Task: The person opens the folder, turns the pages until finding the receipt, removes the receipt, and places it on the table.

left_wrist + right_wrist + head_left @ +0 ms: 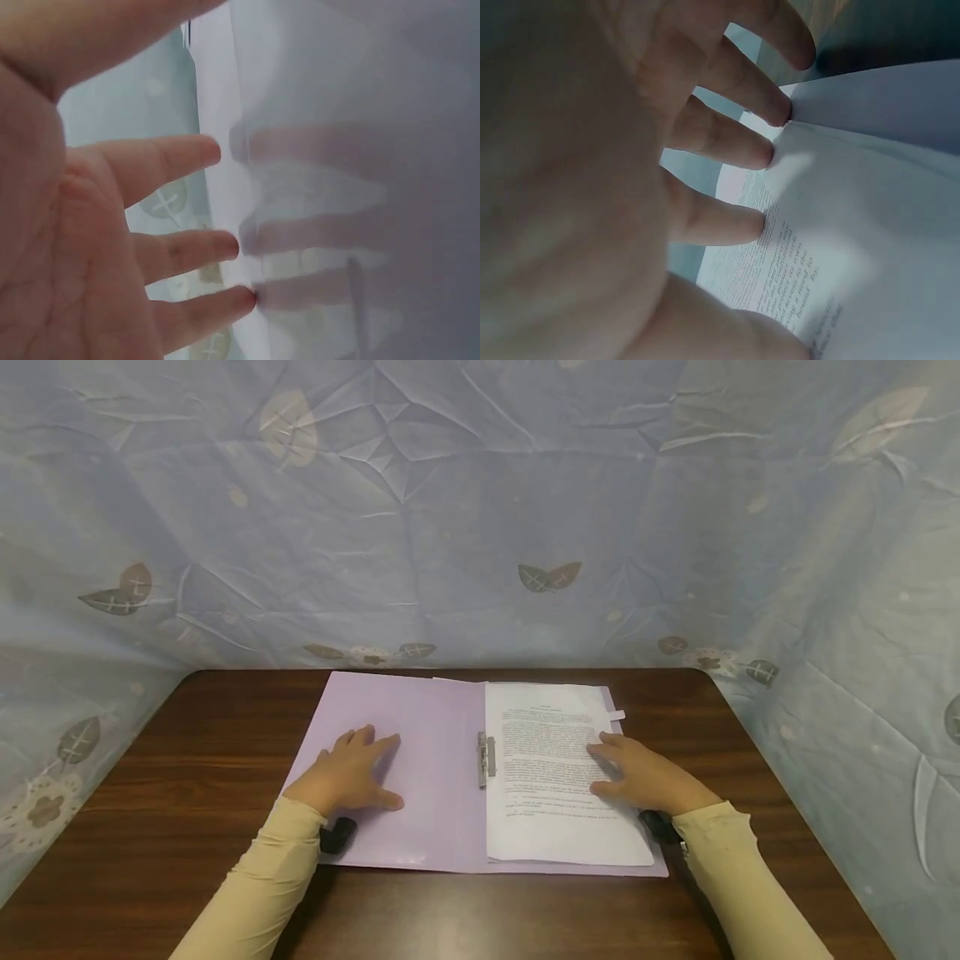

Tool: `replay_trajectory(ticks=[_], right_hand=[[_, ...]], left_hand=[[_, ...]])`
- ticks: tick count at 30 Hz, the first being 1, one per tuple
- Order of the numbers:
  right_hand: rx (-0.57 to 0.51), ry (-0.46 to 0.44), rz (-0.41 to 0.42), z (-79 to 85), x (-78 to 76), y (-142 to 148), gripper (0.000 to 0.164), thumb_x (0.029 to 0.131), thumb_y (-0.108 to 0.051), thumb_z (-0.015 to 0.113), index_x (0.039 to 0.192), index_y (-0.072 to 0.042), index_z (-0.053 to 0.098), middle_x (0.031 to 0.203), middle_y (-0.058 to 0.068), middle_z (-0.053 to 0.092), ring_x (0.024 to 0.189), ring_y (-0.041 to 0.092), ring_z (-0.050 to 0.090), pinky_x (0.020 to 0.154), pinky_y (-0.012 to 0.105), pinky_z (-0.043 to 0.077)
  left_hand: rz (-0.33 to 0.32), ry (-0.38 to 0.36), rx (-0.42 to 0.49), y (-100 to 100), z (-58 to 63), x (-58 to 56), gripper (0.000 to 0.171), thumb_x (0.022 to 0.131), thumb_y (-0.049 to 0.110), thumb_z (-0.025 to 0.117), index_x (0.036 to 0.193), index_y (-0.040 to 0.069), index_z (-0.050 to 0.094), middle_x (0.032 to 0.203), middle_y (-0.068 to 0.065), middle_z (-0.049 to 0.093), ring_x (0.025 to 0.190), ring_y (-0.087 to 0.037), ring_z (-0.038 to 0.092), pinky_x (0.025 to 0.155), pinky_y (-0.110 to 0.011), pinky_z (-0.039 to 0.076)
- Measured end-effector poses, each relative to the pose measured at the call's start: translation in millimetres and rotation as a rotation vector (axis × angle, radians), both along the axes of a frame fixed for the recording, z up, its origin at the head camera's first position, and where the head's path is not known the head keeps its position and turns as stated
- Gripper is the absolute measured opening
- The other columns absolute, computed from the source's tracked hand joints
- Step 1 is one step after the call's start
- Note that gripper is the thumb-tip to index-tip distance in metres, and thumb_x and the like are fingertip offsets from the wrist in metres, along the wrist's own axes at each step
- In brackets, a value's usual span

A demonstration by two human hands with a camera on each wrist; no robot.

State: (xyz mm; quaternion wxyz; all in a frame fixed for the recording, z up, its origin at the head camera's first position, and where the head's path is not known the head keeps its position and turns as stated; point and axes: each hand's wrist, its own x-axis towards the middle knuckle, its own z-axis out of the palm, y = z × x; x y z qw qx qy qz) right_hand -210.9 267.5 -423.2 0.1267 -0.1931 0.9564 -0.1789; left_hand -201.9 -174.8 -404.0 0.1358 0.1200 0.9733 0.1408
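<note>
Head view shows your left hand (342, 779) over the left cover of a lilac folder (442, 768), its fingers spread apart and the thumb pointing inward toward the spine. Your right hand (648, 777) lies across the outer edge of a stack of printed papers (555, 777), its fingers likewise apart. The folder is laid out flat on the dark wood-grain table (172, 827), directly in front of you, and the papers sit on its right half, with a lilac margin showing along the bottom and the right side. A metal clip (485, 760) stands at the spine, just beside the left edge of the papers, and a small white tab (617, 716) sticks out near their upper right. Your sleeves (262, 868) are pale yellow, with a black device (339, 835) at each wrist. Pale cloth (465, 527) printed with leaves and flowers hangs behind the table and along its sides. Left wrist view gives you your palm and separated fingers at the folder's glossy surface, which mirrors them; the lowest fingertip meets its reflection, but you cannot tell whether every finger touches. Right wrist view has your fingers fanned out, some of the tips against the papers near their edge, while the uppermost finger reaches past that edge, toward the table.
</note>
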Motion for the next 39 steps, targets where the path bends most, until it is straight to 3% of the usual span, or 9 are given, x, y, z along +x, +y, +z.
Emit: replay_trajectory(ticks=[13,21,28,33,39], right_hand=[[0.021,-0.031,-0.081,3.7,-4.4,19,0.058,0.094,-0.032,0.075,0.141,-0.001,0.061,0.154,0.033,0.043,0.144,0.055,0.035,0.113,0.071,0.031],[0.014,-0.027,-0.092,2.9,-4.8,21,0.054,0.094,-0.031,0.075,0.138,-0.002,0.064,0.152,0.032,0.046,0.144,0.055,0.035,0.114,0.07,0.03],[0.009,-0.026,-0.094,4.4,-4.5,19,0.054,0.094,-0.029,0.075,0.139,-0.001,0.063,0.153,0.032,0.044,0.145,0.055,0.034,0.114,0.07,0.03],[0.013,-0.026,-0.116,-1.5,-7.9,21,0.058,0.094,-0.031,0.076,0.142,-0.003,0.061,0.155,0.031,0.042,0.146,0.055,0.031,0.114,0.071,0.028],[-0.011,0.008,-0.084,-8.3,-10.8,31,0.06,0.095,-0.035,0.075,0.143,-0.003,0.06,0.155,0.03,0.043,0.146,0.054,0.032,0.114,0.07,0.028]], left_hand=[[-0.069,-0.094,0.043,11,-8.5,-3.6,0.096,0.074,0.045,0.091,0.154,0.011,0.05,0.163,-0.03,0.03,0.15,-0.052,0.026,0.115,-0.07,0.029],[-0.033,-0.082,0.039,13,-6.1,0.8,0.106,0.072,0.044,0.093,0.156,0.005,0.044,0.162,-0.036,0.026,0.149,-0.057,0.023,0.113,-0.072,0.03],[0.022,-0.084,0.003,12,-6.1,2.1,0.108,0.071,0.05,0.092,0.157,0.007,0.043,0.162,-0.034,0.026,0.147,-0.06,0.022,0.107,-0.085,0.018],[0.016,-0.091,0.024,12,-8.3,1.9,0.108,0.072,0.05,0.091,0.157,0.006,0.042,0.162,-0.037,0.023,0.147,-0.062,0.02,0.107,-0.081,0.028],[0.003,-0.073,0.026,12,-10.7,1.0,0.107,0.072,0.053,0.09,0.157,0.007,0.043,0.162,-0.036,0.024,0.146,-0.062,0.021,0.106,-0.082,0.027]])
